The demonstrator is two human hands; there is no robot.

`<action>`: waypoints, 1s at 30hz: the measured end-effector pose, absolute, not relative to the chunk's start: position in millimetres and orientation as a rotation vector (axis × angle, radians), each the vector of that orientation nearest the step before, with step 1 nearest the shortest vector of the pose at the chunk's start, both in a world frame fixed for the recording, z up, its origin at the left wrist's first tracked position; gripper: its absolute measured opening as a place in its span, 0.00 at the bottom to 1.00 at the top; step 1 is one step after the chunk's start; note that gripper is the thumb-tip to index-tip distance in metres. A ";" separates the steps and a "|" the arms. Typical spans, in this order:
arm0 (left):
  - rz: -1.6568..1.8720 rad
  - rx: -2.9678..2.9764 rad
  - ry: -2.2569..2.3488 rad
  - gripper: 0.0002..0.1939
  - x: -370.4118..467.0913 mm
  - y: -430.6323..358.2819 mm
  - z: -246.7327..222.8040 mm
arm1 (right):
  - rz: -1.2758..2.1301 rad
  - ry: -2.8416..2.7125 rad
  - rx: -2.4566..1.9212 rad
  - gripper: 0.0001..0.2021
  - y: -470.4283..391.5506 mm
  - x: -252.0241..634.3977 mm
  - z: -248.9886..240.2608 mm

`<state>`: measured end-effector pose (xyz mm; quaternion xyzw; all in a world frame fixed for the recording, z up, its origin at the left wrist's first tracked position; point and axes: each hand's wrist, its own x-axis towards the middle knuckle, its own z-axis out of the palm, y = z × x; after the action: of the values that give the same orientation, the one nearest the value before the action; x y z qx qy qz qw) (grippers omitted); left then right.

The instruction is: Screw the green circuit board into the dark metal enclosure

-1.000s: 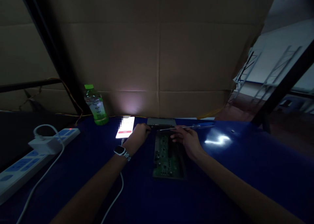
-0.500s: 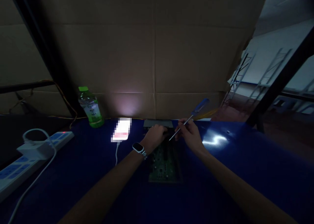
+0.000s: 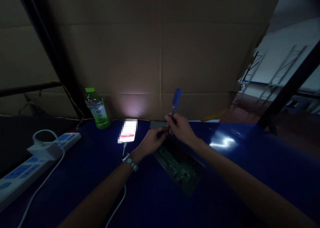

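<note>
Now R grip (image 3: 182,127) clasps s/driver (image 3: 176,99) nr upright, PCB (image 3: 181,169) swung diagonal vs b4; can't tell state of L grip (image 3: 151,140).

There is one screwdriver (image 3: 176,98), one circuit board (image 3: 179,168), one phone (image 3: 128,131), one bottle (image 3: 99,112).

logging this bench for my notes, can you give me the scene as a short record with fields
right hand: holds a screwdriver, blue handle up
left hand: at the far end of the circuit board, close to the right hand; exact grip hidden
left wrist: metal band
circuit board: green, lying at a slant on the blue table
phone: screen lit, white cable at its near end
bottle: green cap, standing left of the phone
power strip: far left, red light on
lighting: dim
</note>
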<state>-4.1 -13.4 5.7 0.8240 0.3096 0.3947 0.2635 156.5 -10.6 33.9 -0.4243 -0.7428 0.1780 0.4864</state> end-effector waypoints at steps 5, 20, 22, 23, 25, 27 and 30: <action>1.087 2.198 0.897 0.11 -4.3 -8.0 1.2 | 0.345 -1.857 -1.013 0.10 -8.6 153.4 30.4; 1.091 2.167 0.881 0.10 -5.1 -7.7 2.6 | 0.389 -1.879 -0.957 0.10 -10.7 156.3 36.7; 1.100 2.161 0.885 0.10 -5.2 -7.2 1.5 | 0.399 -1.894 -0.959 0.11 -10.6 156.9 37.7; 1.101 2.159 0.892 0.09 -5.1 -7.2 1.3 | 0.402 -1.899 -0.960 0.12 -10.7 157.2 38.3; 1.096 2.156 0.914 0.09 -5.0 -7.5 1.4 | 0.403 -1.904 -0.956 0.12 -11.0 157.6 39.3; 1.088 2.155 0.922 0.10 -4.8 -7.7 1.8 | 0.406 -1.905 -0.948 0.11 -11.3 157.7 40.0; 1.087 2.161 0.907 0.10 -4.5 -7.4 1.5 | 0.400 -1.906 -0.949 0.11 -11.5 157.6 40.2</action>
<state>-4.5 -7.4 1.5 0.8042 0.3376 0.4044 0.2752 157.6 -11.5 40.2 -0.3872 -0.7774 0.1630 0.4682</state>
